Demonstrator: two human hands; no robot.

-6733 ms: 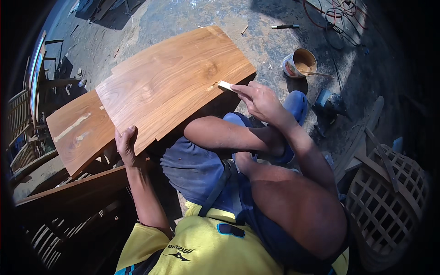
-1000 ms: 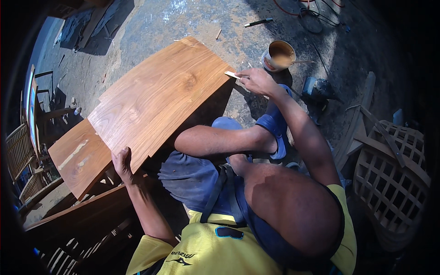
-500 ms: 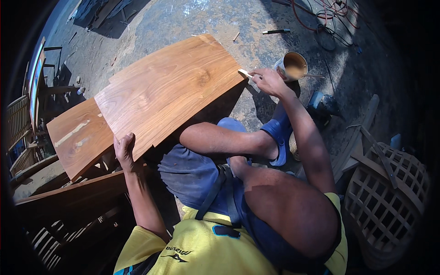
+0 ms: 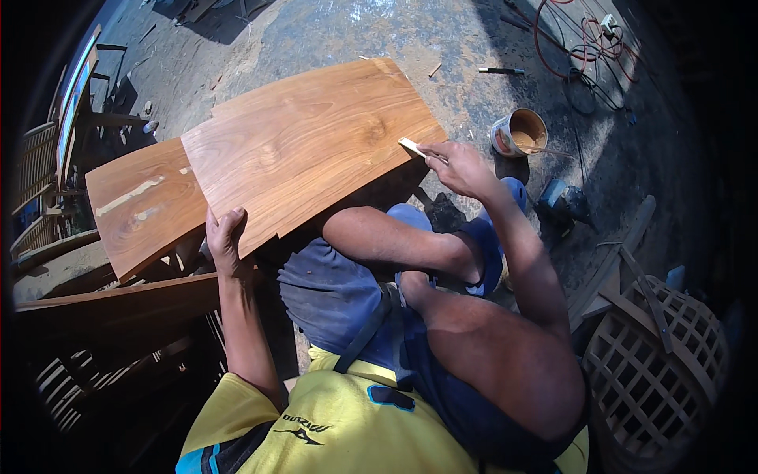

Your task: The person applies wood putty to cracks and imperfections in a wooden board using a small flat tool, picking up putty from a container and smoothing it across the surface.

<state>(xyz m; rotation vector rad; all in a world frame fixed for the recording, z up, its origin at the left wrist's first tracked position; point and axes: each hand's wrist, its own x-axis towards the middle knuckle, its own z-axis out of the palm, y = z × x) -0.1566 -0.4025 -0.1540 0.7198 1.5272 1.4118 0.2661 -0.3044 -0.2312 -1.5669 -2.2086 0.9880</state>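
A wide brown wooden board [image 4: 308, 142] lies slanted in front of me, overlapping a second board [image 4: 146, 197] with pale filler-like streaks on the left. My left hand [image 4: 227, 237] grips the upper board's near left corner, thumb on top and fingers hidden beneath. In my right hand [image 4: 462, 167] is a small flat tool with a pale head, perhaps a brush [image 4: 410, 148], its handle pinched between the fingers. The pale head is over the board's near right edge; whether it touches the wood I cannot tell. To the right stands an open can [image 4: 527, 130] of brown paste with a thin stick.
Past the can lie tangled cables [image 4: 592, 59] and a dark stick-like object [image 4: 501, 71]. A blue power tool [image 4: 562, 197] sits nearer on the floor. Latticed wooden pieces [image 4: 639, 371] are at the right, chair-like frames [image 4: 39, 166] at the left. My bent legs lie below the board.
My right hand has moved the tool left and nearer along the board's edge, away from the can. The view has shifted slightly; my left hand keeps its grip on the corner.
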